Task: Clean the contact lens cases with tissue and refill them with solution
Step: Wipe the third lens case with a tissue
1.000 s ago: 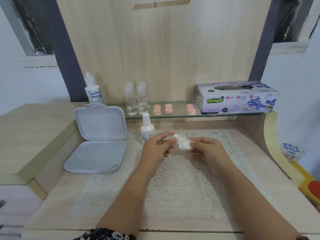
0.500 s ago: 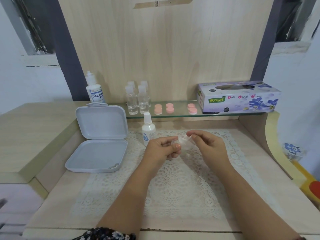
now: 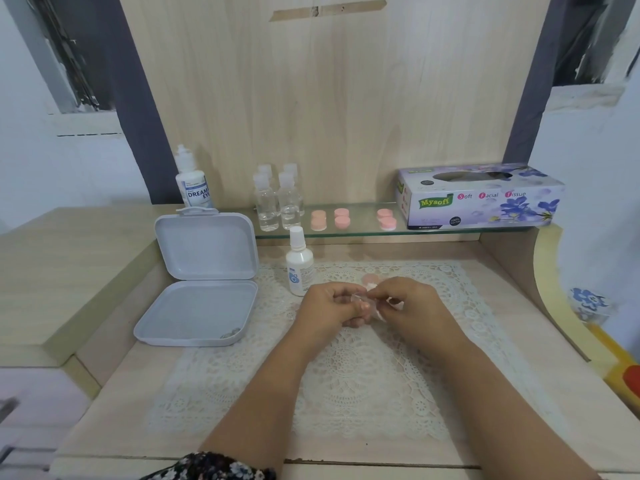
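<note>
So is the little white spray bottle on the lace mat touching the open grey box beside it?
Apart. The head view shows a strip of wooden desktop and mat edge between the white spray bottle and the open grey box.

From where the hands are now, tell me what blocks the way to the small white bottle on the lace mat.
Nothing visible does. The small white bottle stands upright just beyond and left of the left hand, with only bare lace mat between them. Both hands are occupied, though.

- Pale matt wood-grain counter (image 3: 519, 341) is lying under a cream lace cloth mat (image 3: 346, 375).
- Glossy white plastic box (image 3: 204, 282) is sitting left of the grips.
- Clear glass shelf (image 3: 360, 226) is gleaming beyond them.
</note>
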`<state>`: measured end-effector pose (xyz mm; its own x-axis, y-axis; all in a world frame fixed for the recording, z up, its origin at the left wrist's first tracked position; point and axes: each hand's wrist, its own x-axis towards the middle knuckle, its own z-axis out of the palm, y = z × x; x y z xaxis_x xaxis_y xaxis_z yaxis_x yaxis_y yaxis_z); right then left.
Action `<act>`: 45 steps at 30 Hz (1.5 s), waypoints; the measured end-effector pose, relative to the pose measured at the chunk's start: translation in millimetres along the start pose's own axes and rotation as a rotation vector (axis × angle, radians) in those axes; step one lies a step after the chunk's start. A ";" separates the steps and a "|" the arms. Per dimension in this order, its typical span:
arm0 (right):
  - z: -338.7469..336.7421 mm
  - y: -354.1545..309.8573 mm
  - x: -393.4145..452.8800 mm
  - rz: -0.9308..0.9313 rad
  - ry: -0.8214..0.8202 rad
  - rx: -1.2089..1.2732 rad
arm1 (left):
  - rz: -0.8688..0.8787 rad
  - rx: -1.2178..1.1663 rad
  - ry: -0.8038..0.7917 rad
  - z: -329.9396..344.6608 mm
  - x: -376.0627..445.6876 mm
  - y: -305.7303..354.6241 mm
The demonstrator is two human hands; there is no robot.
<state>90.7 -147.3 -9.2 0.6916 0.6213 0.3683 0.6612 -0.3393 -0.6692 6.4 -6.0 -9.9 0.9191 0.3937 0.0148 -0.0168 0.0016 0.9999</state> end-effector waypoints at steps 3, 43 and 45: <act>2.3 -2.2 1.4 0.036 0.016 -0.031 | -0.005 0.001 0.016 3.6 -0.7 -0.1; -0.5 -9.2 0.4 0.179 0.377 0.332 | 0.167 -0.092 0.258 6.0 2.4 2.5; 6.3 -7.0 0.9 0.091 0.228 0.186 | 0.162 -0.087 0.247 6.4 2.3 1.1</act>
<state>84.9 -140.0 -8.3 0.8068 0.4124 0.4231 0.5436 -0.2375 -0.8050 11.1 -11.0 -8.7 0.7784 0.6068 0.1608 -0.1989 -0.0045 0.9800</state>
